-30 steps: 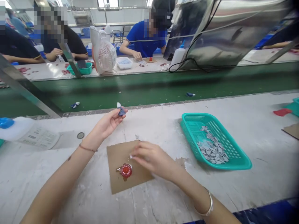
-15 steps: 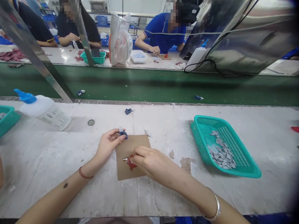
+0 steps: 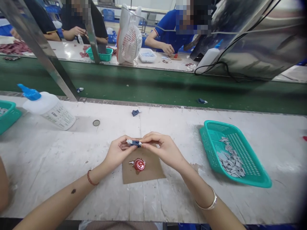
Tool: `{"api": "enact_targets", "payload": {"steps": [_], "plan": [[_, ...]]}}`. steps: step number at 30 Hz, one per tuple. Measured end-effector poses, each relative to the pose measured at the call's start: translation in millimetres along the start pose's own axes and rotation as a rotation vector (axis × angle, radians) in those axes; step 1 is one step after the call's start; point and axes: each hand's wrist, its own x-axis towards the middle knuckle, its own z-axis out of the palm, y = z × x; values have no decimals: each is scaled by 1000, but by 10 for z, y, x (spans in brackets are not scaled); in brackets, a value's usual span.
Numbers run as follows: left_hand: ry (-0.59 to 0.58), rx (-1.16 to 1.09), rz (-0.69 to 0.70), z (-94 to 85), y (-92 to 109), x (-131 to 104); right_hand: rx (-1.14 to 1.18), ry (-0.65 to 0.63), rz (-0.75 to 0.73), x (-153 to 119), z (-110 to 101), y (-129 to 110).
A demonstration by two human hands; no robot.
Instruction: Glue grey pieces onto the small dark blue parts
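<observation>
A small dark blue piece with a whitish end (image 3: 134, 143) is pinched in the fingers of my left hand (image 3: 120, 151), above the upper edge of a brown card (image 3: 153, 169). From the right, my right hand (image 3: 164, 148) has its thumb and fingertips closed at the other end of the blue piece; whether a tiny part is between them is too small to tell. Below both hands, a round glossy red blob (image 3: 139, 164) rests on the card, with a small shiny metallic thing at its left. Another blue piece (image 3: 135, 113) lies on the table beyond the hands.
A green basket (image 3: 257, 179) of small grey pieces stands right. At left are a white bottle with a blue nozzle (image 3: 51, 110), a bottle cap (image 3: 96, 122) and another green basket (image 3: 11, 118). Beyond the green belt (image 3: 144, 86), people work. An arm shows at the left edge.
My right hand has risen from the red blob to the blue piece, uncovering the blob. My left hand has moved slightly right, and the blue piece now lies more level. The view has shifted slightly.
</observation>
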Motion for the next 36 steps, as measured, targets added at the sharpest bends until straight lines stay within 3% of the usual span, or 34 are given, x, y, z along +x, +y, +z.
{"api": "enact_targets", "payload": {"steps": [16, 22, 27, 31, 36], "plan": [[17, 89, 15, 17, -24, 0, -95, -26, -37, 5, 88, 128], [24, 86, 67, 8, -10, -33, 269, -83, 194, 25, 79, 205], [31, 103, 169, 35, 34, -57, 379, -101, 171, 1, 149, 222], [45, 59, 149, 74, 61, -60, 464, -191, 190, -5, 263, 213], [101, 81, 132, 87, 88, -56, 437, -101, 116, 5, 342, 206]]}}
